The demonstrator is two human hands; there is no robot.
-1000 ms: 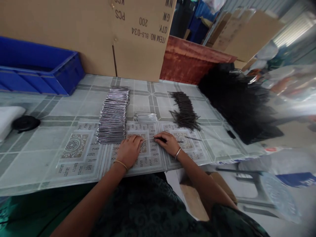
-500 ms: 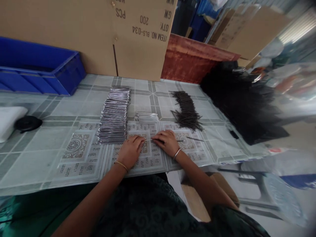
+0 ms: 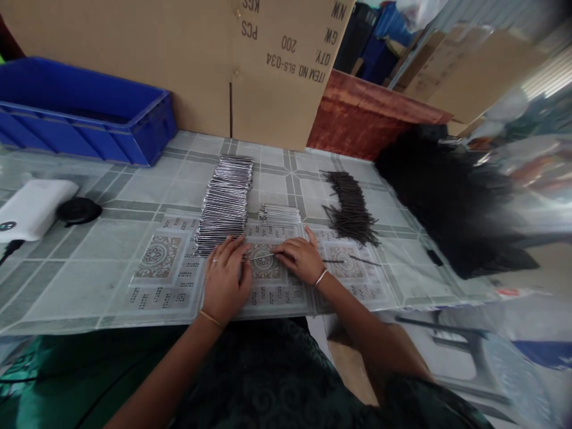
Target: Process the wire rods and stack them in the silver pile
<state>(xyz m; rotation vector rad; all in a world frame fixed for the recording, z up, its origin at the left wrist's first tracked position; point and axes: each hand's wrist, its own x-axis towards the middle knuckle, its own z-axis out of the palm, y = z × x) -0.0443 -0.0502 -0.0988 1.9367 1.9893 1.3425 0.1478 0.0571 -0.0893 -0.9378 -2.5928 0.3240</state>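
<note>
My right hand (image 3: 301, 257) pinches a thin rod (image 3: 263, 257) above the patterned mat. Its silvery part points left from my fingertips, and a dark stick shows on the other side of the hand. My left hand (image 3: 227, 277) lies at the near end of a stack of shiny silver rods (image 3: 226, 193), fingers spread and thumb apart, close to the thin rod's left tip. Whether its fingertips touch that tip is unclear. Another dark stick (image 3: 364, 260) lies to the right. Beyond my hands sit a small row of thin silver pins (image 3: 280, 215) and a heap of dark sticks (image 3: 353, 208).
A blue crate (image 3: 152, 128) stands at the back left before a big cardboard box (image 3: 277, 107). To the left are a white device (image 3: 42, 205) and a round black object (image 3: 79, 210). A black pile (image 3: 447, 196) covers the table's right side.
My left hand has let go of the thin rod and moved left to the silver stack, its fingers spreading. My right hand still holds the rod. The camera view has turned slightly left.
</note>
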